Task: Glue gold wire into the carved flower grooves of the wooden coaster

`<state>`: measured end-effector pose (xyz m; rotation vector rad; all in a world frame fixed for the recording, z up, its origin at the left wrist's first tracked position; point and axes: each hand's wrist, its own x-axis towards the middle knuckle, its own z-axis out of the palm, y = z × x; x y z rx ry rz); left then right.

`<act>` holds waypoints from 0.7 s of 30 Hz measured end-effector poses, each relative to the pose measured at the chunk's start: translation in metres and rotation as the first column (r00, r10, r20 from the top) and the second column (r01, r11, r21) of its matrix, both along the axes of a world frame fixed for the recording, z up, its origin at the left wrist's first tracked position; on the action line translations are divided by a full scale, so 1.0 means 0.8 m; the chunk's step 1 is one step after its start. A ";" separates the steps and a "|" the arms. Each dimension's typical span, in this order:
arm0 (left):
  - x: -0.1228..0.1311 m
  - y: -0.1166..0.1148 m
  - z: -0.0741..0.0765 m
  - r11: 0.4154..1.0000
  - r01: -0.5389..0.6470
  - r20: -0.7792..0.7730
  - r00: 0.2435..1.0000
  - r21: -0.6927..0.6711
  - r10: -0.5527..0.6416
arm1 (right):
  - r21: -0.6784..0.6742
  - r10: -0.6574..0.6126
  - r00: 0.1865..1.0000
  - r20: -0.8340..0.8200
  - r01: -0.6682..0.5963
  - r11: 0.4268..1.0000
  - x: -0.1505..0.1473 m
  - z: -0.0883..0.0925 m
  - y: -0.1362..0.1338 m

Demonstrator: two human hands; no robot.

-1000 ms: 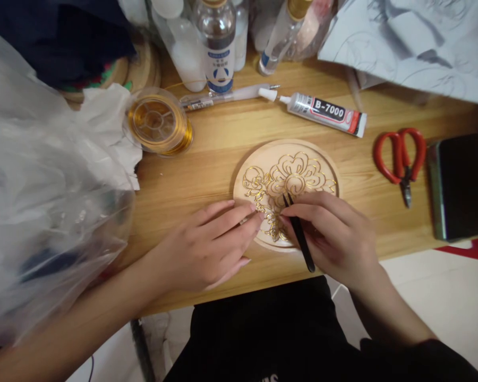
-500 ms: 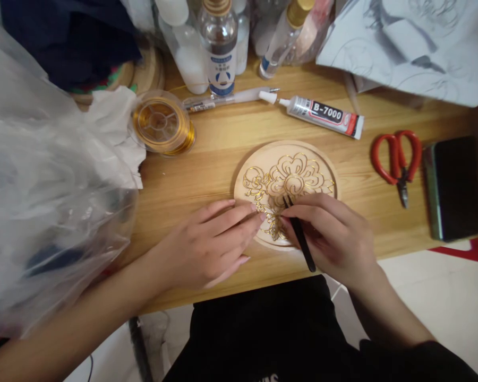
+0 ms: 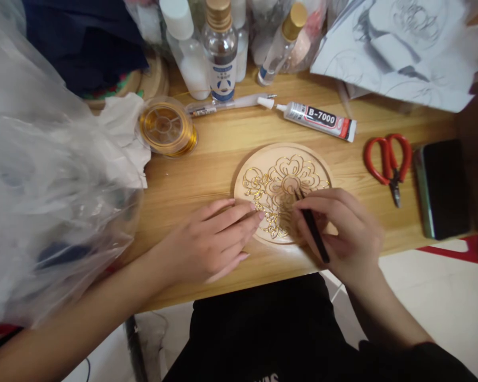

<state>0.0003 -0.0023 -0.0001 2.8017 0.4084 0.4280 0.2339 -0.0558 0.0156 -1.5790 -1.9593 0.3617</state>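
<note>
A round wooden disc (image 3: 263, 159) lies on the wooden table (image 3: 215, 154), with gold wire shaped into a flower (image 3: 284, 183) on its face. My left hand (image 3: 211, 241) rests at the disc's left edge, fingers stretched flat, fingertips touching the rim. My right hand (image 3: 348, 233) is closed on black tweezers (image 3: 313, 228), whose tips point at the wire near the disc's middle. My right hand covers the disc's lower right part.
A spool of gold wire (image 3: 168, 129) sits left of the disc. A B-7000 glue tube (image 3: 318, 119), a white pen (image 3: 231, 103), several bottles (image 3: 220, 48), red-handled cutters (image 3: 388, 159) and a dark phone (image 3: 442, 188) lie around. A crumpled plastic bag (image 3: 48, 196) fills the left.
My right hand with the tweezers has shifted a little to the right over the disc. My left hand has stayed where it was.
</note>
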 end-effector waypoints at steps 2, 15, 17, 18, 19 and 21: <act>0.000 0.000 0.001 1.000 0.008 0.005 1.000 0.005 -0.008 | 0.058 -0.079 0.994 0.079 0.074 0.996 0.007 -0.002 0.003; 0.000 -0.002 0.005 1.000 -0.002 0.017 1.000 -0.001 0.002 | 0.194 -0.030 0.906 0.423 -0.057 0.979 0.051 -0.001 0.021; 0.000 -0.003 0.004 1.000 -0.010 0.033 0.999 0.006 0.010 | 0.317 -0.243 0.894 0.377 0.122 0.941 0.071 -0.001 0.024; 0.001 -0.003 0.004 1.000 -0.014 0.040 0.999 0.012 0.014 | 0.376 -0.383 0.852 0.357 0.245 0.894 0.082 -0.001 0.027; 0.002 -0.003 0.004 1.000 -0.018 0.047 0.999 0.023 0.016 | 0.399 -0.484 0.800 0.354 0.339 0.852 0.094 -0.001 0.031; 0.003 -0.003 0.004 0.998 -0.025 0.070 0.997 0.064 0.020 | 0.324 -0.576 0.724 0.380 0.478 0.816 0.113 -0.003 0.039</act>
